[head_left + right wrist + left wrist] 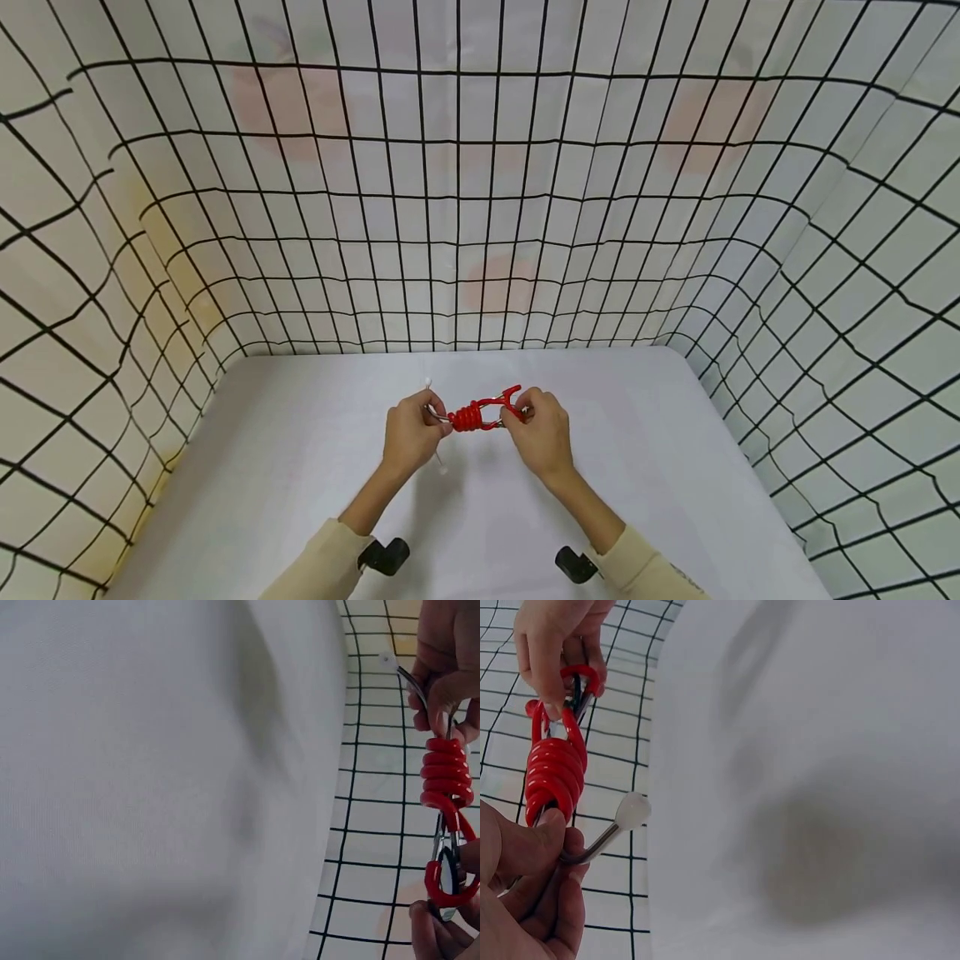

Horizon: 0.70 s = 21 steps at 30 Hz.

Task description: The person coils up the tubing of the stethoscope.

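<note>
Both hands hold a metal double hook wrapped in a red coiled cord [467, 417], raised over the white table. My left hand [412, 429] pinches the metal hook [592, 851] at the end of the coil, thumb on top. White ball tips [634, 811] cap the hook's arms, which stick out on either side of that hand. At the other end, my right hand [542, 433] pinches a narrow metal loop [448, 874] with a red cord loop [433, 883] around it. A short cord end [512, 389] stands up beside the right fingers.
A black wire grid [457, 196] with white sheeting behind it rises at the back and both sides of the white table [300, 467]. Black camera mounts [386, 557] sit at the cuffs of the beige sleeves [322, 562]. Soft shadows fall on the tabletop.
</note>
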{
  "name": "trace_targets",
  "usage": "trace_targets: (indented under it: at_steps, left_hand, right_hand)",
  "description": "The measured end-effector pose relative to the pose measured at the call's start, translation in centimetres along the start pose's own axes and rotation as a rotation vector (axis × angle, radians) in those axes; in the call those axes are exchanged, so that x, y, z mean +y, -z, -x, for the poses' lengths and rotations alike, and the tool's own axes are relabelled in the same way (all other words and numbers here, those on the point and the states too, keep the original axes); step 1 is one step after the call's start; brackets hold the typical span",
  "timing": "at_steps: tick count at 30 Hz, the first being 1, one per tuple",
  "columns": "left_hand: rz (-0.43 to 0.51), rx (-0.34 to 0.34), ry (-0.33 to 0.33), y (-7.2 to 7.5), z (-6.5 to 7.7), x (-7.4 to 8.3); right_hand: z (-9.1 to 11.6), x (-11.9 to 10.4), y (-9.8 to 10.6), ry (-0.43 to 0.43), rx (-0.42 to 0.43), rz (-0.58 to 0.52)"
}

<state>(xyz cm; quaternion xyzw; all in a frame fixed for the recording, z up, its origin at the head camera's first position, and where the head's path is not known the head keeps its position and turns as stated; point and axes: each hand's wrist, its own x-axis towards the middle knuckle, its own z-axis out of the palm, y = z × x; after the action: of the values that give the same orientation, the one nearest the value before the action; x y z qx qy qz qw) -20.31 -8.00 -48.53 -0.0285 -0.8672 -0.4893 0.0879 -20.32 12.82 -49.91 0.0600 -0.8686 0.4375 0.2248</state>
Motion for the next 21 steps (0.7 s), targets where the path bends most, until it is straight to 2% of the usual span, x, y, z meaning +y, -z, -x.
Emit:
trace_targets:
  at_steps: [4, 9, 14, 21]
  left_hand:
    - [-0.011, 0.016, 0.002, 0.2, -0.2, 0.1]
    - [-0.011, 0.021, 0.024, 0.6, -0.6, 0.4]
    - [-0.01, 0.025, 0.028, 1.0, -0.6, 0.7]
    - [0.01, 0.001, 0.011, 1.0, -0.4, 1.1]
  right_hand:
    - [0.3, -0.4, 0.2, -0.027, -0.077, -0.013]
    - [0.2, -1.3, 0.5, -0.009, -0.128, -0.007]
    - [0.0, -1.8, 0.9, 0.018, -0.127, 0.012]
    - [0.3, -2.1, 1.2, 0.061, -0.103, 0.107]
